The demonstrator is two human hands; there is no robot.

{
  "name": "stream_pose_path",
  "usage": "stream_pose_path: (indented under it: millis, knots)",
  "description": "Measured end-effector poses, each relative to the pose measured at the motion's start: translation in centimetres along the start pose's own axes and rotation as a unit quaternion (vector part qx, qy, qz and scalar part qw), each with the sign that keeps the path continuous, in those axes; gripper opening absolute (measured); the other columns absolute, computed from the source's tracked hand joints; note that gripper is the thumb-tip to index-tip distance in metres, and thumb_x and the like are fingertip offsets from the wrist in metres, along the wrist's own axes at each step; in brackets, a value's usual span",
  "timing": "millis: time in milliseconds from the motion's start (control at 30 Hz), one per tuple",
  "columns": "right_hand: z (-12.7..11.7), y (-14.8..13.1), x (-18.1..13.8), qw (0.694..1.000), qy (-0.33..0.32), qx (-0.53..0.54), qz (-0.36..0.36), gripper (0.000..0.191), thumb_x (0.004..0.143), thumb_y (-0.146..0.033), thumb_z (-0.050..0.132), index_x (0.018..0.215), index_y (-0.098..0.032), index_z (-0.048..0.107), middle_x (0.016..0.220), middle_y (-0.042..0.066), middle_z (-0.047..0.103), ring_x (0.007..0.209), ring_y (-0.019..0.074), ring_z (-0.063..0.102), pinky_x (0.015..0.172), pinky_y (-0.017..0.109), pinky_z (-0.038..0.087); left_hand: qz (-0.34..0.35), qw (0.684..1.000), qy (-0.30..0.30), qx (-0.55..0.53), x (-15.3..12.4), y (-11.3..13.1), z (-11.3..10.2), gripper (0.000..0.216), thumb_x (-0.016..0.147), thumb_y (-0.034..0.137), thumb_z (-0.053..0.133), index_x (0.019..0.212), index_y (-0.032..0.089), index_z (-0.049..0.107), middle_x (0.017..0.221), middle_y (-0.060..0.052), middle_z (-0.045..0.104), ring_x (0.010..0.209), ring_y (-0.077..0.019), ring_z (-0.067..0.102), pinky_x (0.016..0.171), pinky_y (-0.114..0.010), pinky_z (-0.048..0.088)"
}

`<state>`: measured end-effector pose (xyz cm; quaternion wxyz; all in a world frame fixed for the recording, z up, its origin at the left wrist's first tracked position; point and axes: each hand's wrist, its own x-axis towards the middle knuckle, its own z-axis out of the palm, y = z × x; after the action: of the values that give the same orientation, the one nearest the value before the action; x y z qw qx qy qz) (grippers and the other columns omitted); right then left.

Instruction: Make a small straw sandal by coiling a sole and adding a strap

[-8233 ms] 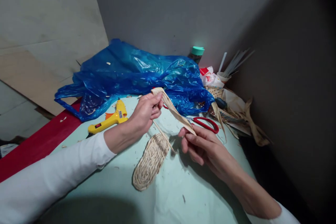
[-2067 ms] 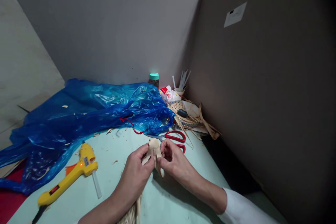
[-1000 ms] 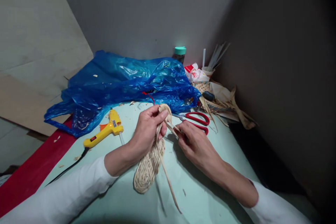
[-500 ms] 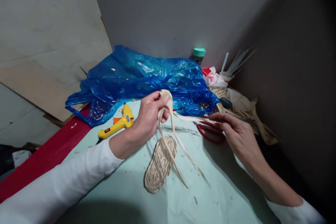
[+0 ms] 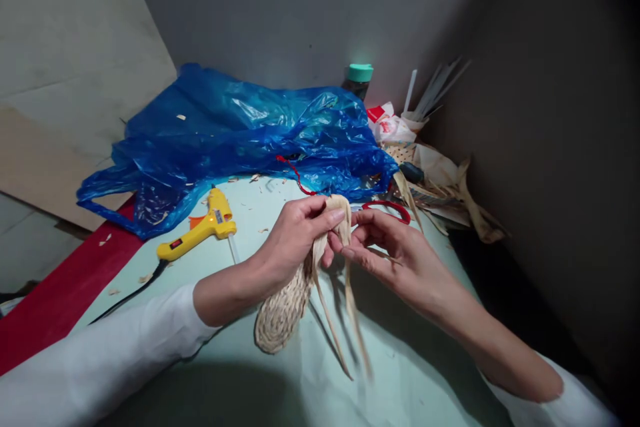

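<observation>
My left hand [image 5: 287, 240] pinches a folded bundle of pale, flat plant-fibre strips [image 5: 339, 208] between thumb and fingers, above the middle of the table. Two long loose ends hang down from the bundle. Close against it on the right, my right hand [image 5: 405, 253] is closed on one of the strips, and a thin end sticks out by its fingers. Below my left hand, an oval coiled piece of braided fibre [image 5: 280, 320], shaped like a shoe sole, lies on the table, its upper part hidden. Behind my right hand are red-handled scissors [image 5: 404, 211], partly covered.
A yellow glue gun [image 5: 200, 230] with a black cord lies at left. Across the back spreads a crumpled blue plastic bag [image 5: 240, 127], with a red cord [image 5: 300, 180] before it. A green-lidded jar [image 5: 359, 77], white sticks [image 5: 435, 97] and fibre scraps [image 5: 467, 207] stand back right.
My right hand has come left from the outstretched strip to the bundle by my left hand. The view has shifted, so the bag and glue gun appear farther left.
</observation>
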<state>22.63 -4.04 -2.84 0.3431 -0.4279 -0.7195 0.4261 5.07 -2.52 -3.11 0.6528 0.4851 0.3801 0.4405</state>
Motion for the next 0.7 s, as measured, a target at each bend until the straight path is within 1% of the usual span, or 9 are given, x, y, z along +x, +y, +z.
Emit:
stream_pose_path:
  millis: [100, 167, 200, 267, 333, 433, 533, 633, 700]
  knots:
    - [-0.23, -0.09, 0.18, 1.000, -0.020, -0.006, -0.002, 0.015, 0.089, -0.035, 0.058, 0.085, -0.021, 0.057, 0.076, 0.002, 0.061, 0.069, 0.0159, 0.056, 0.062, 0.027, 0.043, -0.010, 1.000, 0.002, 0.017, 0.10, 0.01, -0.09, 0.019, 0.088, 0.029, 0.060, 0.075, 0.015, 0.058, 0.059, 0.000, 0.062, 0.039, -0.0065, 0.054, 0.039, -0.015, 0.040]
    - [-0.29, -0.21, 0.28, 0.998, -0.028, -0.050, -0.003, 0.019, 0.090, -0.034, 0.054, 0.077, -0.021, 0.055, 0.072, 0.002, 0.058, 0.066, 0.0155, 0.053, 0.059, 0.027, 0.040, -0.013, 0.999, 0.006, 0.045, 0.15, -0.02, -0.17, 0.020, 0.087, 0.030, 0.061, 0.074, 0.015, 0.058, 0.056, 0.000, 0.061, 0.037, -0.0072, 0.053, 0.036, -0.015, 0.038]
    - [-0.31, -0.22, 0.31, 0.997, -0.028, -0.072, -0.003, 0.020, 0.090, -0.034, 0.052, 0.075, -0.021, 0.054, 0.072, 0.002, 0.057, 0.066, 0.0155, 0.051, 0.058, 0.027, 0.039, -0.014, 0.998, 0.007, 0.059, 0.17, -0.05, -0.20, 0.021, 0.087, 0.031, 0.060, 0.073, 0.016, 0.058, 0.054, 0.001, 0.060, 0.035, -0.0073, 0.052, 0.035, -0.015, 0.037]
    - [-0.34, -0.13, 0.32, 0.996, -0.020, -0.087, -0.001, 0.019, 0.090, -0.034, 0.049, 0.078, -0.021, 0.052, 0.074, 0.002, 0.055, 0.067, 0.0158, 0.049, 0.058, 0.027, 0.038, -0.014, 0.997, 0.010, 0.076, 0.19, -0.11, -0.25, 0.023, 0.088, 0.032, 0.060, 0.072, 0.016, 0.058, 0.052, 0.001, 0.058, 0.032, -0.0071, 0.050, 0.032, -0.016, 0.035]
    - [-0.37, 0.02, 0.27, 0.998, -0.026, -0.055, 0.010, 0.017, 0.092, -0.034, 0.044, 0.081, -0.022, 0.049, 0.077, 0.002, 0.056, 0.069, 0.0162, 0.050, 0.060, 0.028, 0.039, -0.016, 0.997, 0.009, 0.072, 0.19, -0.16, -0.29, 0.024, 0.088, 0.032, 0.060, 0.070, 0.016, 0.057, 0.052, 0.002, 0.056, 0.033, -0.0065, 0.049, 0.032, -0.016, 0.036]
    - [-0.37, 0.16, 0.16, 0.998, -0.044, -0.021, 0.033, 0.018, 0.094, -0.033, 0.039, 0.080, -0.023, 0.043, 0.072, -0.001, 0.052, 0.064, 0.0150, 0.046, 0.058, 0.028, 0.037, -0.024, 0.999, 0.010, 0.025, 0.19, -0.08, -0.37, 0.020, 0.086, 0.029, 0.063, 0.072, 0.016, 0.058, 0.057, 0.003, 0.056, 0.036, -0.0052, 0.049, 0.032, -0.014, 0.037]
    - [-0.44, 0.19, 0.12, 0.998, -0.032, -0.051, 0.029, 0.019, 0.095, -0.035, 0.041, 0.080, -0.023, 0.045, 0.070, -0.001, 0.047, 0.061, 0.0144, 0.040, 0.054, 0.027, 0.034, -0.052, 0.998, 0.018, -0.037, 0.28, 0.18, -0.46, 0.011, 0.083, 0.021, 0.063, 0.075, 0.015, 0.060, 0.058, 0.003, 0.054, 0.037, -0.0032, 0.046, 0.031, -0.012, 0.031]
    - [-0.70, 0.18, 0.18, 0.995, -0.025, -0.094, 0.012, 0.023, 0.096, -0.037, 0.040, 0.083, -0.022, 0.051, 0.071, 0.000, 0.050, 0.060, 0.0146, 0.042, 0.053, 0.027, 0.032, -0.065, 0.996, 0.021, -0.061, 0.50, 0.41, -0.57, 0.007, 0.083, 0.017, 0.059, 0.077, 0.013, 0.061, 0.054, 0.001, 0.057, 0.035, -0.0034, 0.046, 0.031, -0.012, 0.027]
    - [-0.93, 0.08, 0.22, 0.991, -0.018, -0.131, 0.004, 0.027, 0.096, -0.038, 0.040, 0.079, -0.022, 0.054, 0.065, 0.000, 0.051, 0.056, 0.0145, 0.043, 0.052, 0.028, 0.031, -0.057, 0.996, 0.022, -0.064, 0.65, 0.41, -0.68, 0.008, 0.083, 0.015, 0.056, 0.080, 0.012, 0.062, 0.057, -0.002, 0.061, 0.036, -0.0046, 0.049, 0.031, -0.012, 0.028]
